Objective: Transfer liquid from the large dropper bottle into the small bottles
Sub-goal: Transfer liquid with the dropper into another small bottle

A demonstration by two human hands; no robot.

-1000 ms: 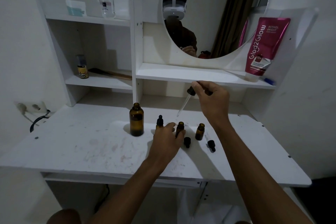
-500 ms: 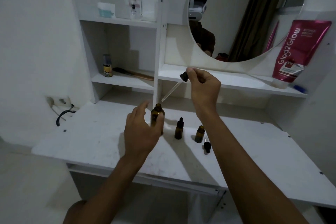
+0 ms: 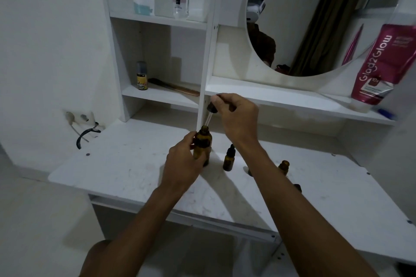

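left hand point(image 3: 182, 164): grips amber dropper bottle point(image 3: 202, 144)
right hand point(image 3: 236, 117): pinches dropper point(image 3: 209, 118) (tip at neck)
next: we lower it straight

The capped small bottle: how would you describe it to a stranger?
On the white desk under the round mirror, look right of the large amber bottle in the left hand. The small bottle there wears a black dropper cap; the other small bottle, farther right, stands open.

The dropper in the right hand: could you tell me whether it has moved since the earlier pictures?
Yes. The dropper has moved left and down, from above the small bottles to the mouth of the large bottle.
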